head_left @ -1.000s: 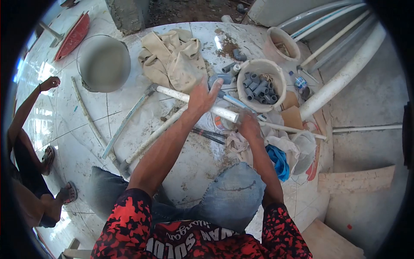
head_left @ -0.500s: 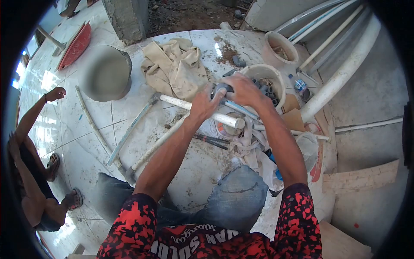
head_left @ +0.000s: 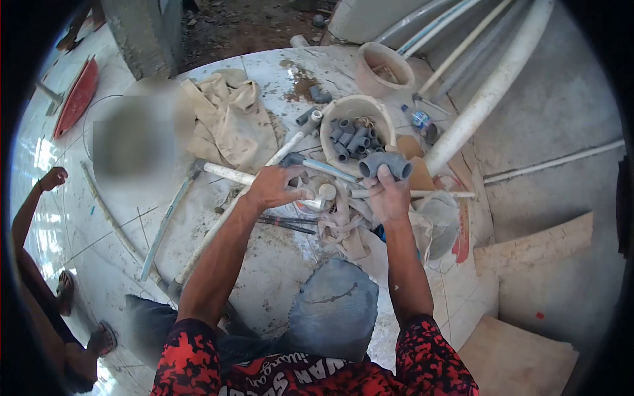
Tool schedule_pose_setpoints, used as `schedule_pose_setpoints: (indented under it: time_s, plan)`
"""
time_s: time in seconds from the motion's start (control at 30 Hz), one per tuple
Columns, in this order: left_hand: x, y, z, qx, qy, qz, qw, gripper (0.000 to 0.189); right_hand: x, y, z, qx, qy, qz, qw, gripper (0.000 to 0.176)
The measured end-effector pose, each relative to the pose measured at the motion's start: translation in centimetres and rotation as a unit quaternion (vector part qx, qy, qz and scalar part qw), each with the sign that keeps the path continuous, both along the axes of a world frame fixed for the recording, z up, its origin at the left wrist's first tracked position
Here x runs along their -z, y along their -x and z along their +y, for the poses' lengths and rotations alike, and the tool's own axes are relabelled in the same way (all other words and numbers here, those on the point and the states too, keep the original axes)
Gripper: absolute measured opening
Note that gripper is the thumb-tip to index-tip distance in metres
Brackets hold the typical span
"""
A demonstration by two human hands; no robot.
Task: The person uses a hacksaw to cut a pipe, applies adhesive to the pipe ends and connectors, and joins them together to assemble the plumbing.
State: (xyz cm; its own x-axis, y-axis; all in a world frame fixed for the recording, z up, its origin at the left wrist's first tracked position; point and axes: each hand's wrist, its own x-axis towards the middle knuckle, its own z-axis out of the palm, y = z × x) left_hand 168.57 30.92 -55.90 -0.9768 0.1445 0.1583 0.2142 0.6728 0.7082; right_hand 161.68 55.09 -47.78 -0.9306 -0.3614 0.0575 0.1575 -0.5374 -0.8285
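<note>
A white tiled floor (head_left: 277, 264), dusty and stained, runs left, where daylight glares off it. A grey pillar (head_left: 142, 33) stands far left, with bare dirt (head_left: 231, 26) just beyond. On the right the ground (head_left: 568, 112) looks like plain concrete. Boards (head_left: 535, 247) lie near right.

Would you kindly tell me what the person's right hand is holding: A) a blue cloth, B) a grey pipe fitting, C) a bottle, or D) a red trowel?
B: the right hand holds a grey pipe fitting near the bucket of similar fittings, while the left hand grips the white pipe.
</note>
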Motion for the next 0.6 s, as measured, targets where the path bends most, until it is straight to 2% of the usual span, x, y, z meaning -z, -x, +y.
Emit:
schedule_pose_setpoints:
  time_s: [0.03,0.1,0.27,0.33,0.37,0.43,0.5,0.6]
  plan:
    - [0.0,0.0,0.0,0.008,-0.002,-0.047,0.999,0.082,-1.0,-0.5,-0.3,-0.009,0.012,-0.023,1.000,0.043]
    - [0.0,0.0,0.1,0.013,-0.004,-0.051,0.999,0.082,-1.4,-1.0,-0.7,-0.022,0.052,-0.077,0.995,0.035]
    - [-0.5,-0.1,0.2,0.020,-0.028,-0.077,0.996,0.084,-1.0,-2.1,-0.3,-0.009,0.066,-0.127,0.990,0.033]
    - [-0.4,0.0,0.3,0.003,-0.041,-0.048,0.998,0.065,-0.9,-2.2,-0.3,-0.010,0.067,-0.154,0.986,0.033]
    - [-0.4,0.0,0.2,0.004,-0.041,-0.049,0.998,0.065,-0.9,-2.5,-0.3,-0.001,0.051,-0.148,0.988,0.034]
    - [-0.6,0.2,0.1,0.012,-0.050,-0.080,0.995,0.079,-1.0,-3.1,-0.6,0.010,0.035,-0.142,0.989,0.035]
    - [-0.8,0.2,0.1,0.012,-0.047,-0.085,0.995,0.078,-1.1,-3.7,-0.9,0.066,-0.102,-0.081,0.989,0.037]
    - [-1.0,0.1,0.2,0.010,-0.040,-0.095,0.995,0.076,-1.7,-4.3,-1.0,0.070,-0.166,-0.068,0.981,0.035]
